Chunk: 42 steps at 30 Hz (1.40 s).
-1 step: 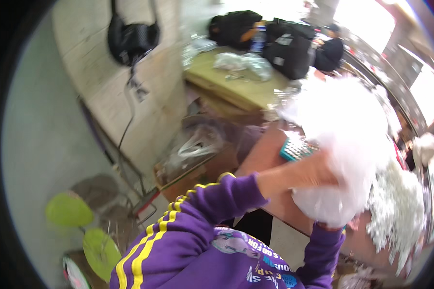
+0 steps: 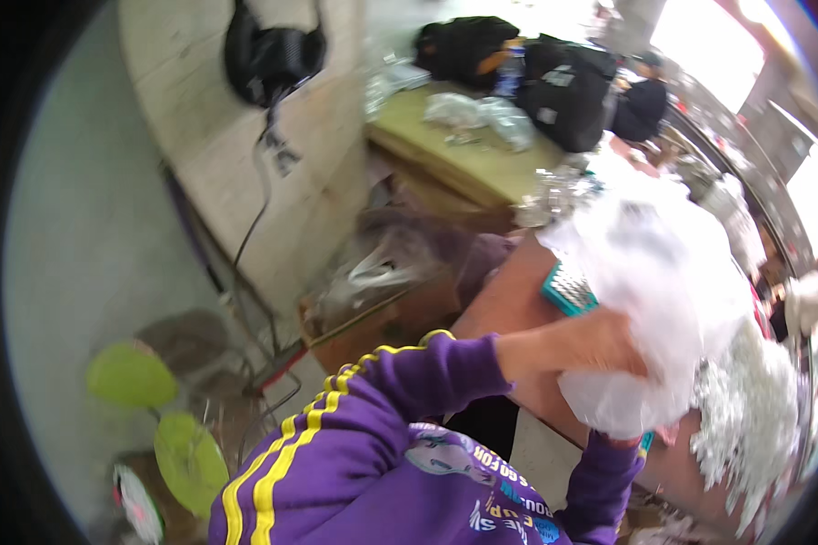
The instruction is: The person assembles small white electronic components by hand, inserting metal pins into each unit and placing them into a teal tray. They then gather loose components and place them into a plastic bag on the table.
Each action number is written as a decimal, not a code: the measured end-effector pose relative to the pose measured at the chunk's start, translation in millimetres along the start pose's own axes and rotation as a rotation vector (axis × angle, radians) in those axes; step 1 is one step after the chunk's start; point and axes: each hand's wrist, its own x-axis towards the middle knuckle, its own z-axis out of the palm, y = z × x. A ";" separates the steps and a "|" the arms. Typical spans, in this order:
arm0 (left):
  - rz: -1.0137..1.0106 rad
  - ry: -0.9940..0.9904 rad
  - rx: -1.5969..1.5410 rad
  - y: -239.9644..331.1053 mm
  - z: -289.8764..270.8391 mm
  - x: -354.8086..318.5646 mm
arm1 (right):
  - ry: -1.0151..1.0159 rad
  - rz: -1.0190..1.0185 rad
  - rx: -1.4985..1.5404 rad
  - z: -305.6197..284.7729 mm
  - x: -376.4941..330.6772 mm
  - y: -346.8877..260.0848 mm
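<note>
My 2 hands on a big plastic bag over the bench

My left hand (image 2: pixel 600 341) presses flat into the side of the white, crinkled plastic bag (image 2: pixel 654 272) to steady its bulk above the bench (image 2: pixel 518 300); my right hand (image 2: pixel 623 442) props it from below, grip hidden.

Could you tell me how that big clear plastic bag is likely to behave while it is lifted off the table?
The clear plastic bag looks thin and crumpled, so it will probably flop and sag rather than hold shape. It seems light for its bulk, since the left hand presses its side without visible strain. The glossy film may slip; the right hand is hidden under it.
</note>
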 end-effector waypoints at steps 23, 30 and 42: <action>-0.451 0.355 -1.594 -30.3 -19.6 -64.1 | 0.088 -0.163 -0.242 18.7 -67.2 -12.7; -0.508 0.181 -1.070 -17.9 -23.3 -34.3 | 0.123 -0.199 -0.450 10.3 -40.5 -3.1; -0.558 0.132 -0.465 -20.1 -100.1 -28.4 | 0.509 0.135 0.036 -96.4 13.9 4.7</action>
